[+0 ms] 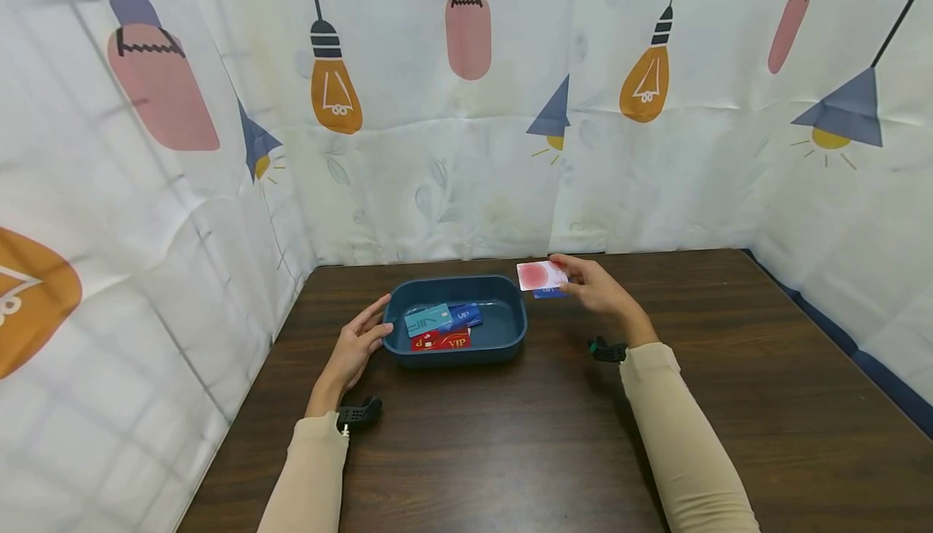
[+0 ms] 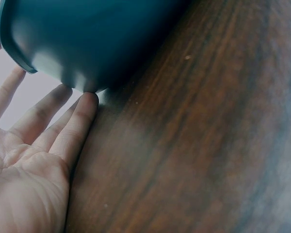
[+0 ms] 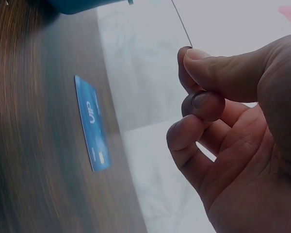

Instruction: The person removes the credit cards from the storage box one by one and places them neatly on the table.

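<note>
My right hand (image 1: 601,290) pinches a white card with a red round print (image 1: 535,275) between thumb and fingertips, above the table. In the right wrist view this card shows only as a thin edge (image 3: 182,23). Below it a blue card (image 1: 548,293) lies flat on the table. My left hand (image 1: 357,347) rests at the left end of a dark blue plastic bin (image 1: 503,352), its fairly straight fingers (image 2: 80,121) touching the outer wall. In the bin lie a light teal card (image 1: 428,320), a blue card (image 1: 466,316) and red cards (image 1: 452,340) marked VIP, partly overlapping.
The dark brown wooden table (image 1: 554,452) reaches back to a white curtain (image 1: 466,193) printed with lamps and bulbs. More curtain hangs along the left and right sides. Each wrist wears a black band.
</note>
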`<state>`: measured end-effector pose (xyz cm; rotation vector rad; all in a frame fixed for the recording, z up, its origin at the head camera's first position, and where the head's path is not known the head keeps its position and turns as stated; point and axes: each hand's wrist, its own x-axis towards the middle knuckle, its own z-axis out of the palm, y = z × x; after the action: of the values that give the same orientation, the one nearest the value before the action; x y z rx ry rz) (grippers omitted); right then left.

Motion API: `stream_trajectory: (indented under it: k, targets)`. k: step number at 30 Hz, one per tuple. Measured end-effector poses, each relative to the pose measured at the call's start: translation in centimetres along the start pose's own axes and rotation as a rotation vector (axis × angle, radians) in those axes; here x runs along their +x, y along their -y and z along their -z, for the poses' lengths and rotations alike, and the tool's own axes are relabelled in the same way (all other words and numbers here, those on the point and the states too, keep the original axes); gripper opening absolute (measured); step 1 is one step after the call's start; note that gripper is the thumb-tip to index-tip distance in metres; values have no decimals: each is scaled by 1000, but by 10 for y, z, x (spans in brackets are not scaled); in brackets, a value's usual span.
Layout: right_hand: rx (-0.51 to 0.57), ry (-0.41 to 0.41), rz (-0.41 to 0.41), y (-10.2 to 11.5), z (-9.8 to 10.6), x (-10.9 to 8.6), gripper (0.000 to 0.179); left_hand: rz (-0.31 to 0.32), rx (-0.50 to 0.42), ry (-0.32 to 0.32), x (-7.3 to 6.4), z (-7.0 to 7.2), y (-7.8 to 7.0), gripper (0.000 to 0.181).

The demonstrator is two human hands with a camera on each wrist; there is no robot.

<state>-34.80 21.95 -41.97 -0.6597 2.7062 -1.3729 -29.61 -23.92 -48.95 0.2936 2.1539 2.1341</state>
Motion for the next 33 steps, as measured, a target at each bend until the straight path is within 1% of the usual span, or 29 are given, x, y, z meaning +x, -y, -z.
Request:
stream_trajectory:
  k: [5,9,18,25,28,33]
  targets:
    - [-3,-12,-24,-6,5,-4,56,9,6,1,0,0,0,60]
    - [18,-8,-30,-11,9,-8,57,14,9,-1,0,0,1,59]
    - [44,-18,-57,-21,16,-14,58,7,11,3,0,-1,0,60]
    - [22,-14,-66,-28,20,-16,58,0,5,6,0,0,0,61]
    - [11,-11,-57,-34,20,-16,57,2,10,4,0,0,-1,61]
    - [-9,-14,2,-47,21,-19,55,5,11,4,-1,0,-1,61]
